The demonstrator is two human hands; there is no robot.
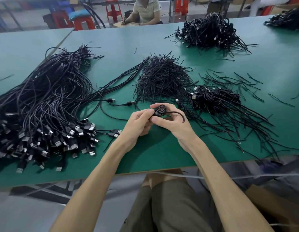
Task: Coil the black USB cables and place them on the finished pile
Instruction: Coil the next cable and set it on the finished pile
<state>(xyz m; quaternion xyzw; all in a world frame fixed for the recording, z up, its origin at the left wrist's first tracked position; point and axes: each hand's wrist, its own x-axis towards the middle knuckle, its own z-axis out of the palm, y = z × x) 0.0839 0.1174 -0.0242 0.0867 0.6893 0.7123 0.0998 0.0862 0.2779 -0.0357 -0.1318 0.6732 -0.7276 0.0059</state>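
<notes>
Green table (145, 39). Black cables (53, 91) with silver plugs (71, 131) at 9 o'clock; black coiled pile (215, 99) at 3 o'clock; black coil (159, 111) at centre; red stools (113, 9) at 12 o'clock; olive shorts (170, 206) at 6 o'clock.

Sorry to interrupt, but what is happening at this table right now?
A person is coiling one black USB cable, holding it between the left hand and the right hand above the green table. A heap of uncoiled cables lies to the left; the finished pile of coiled ones sits just to the right.
</notes>
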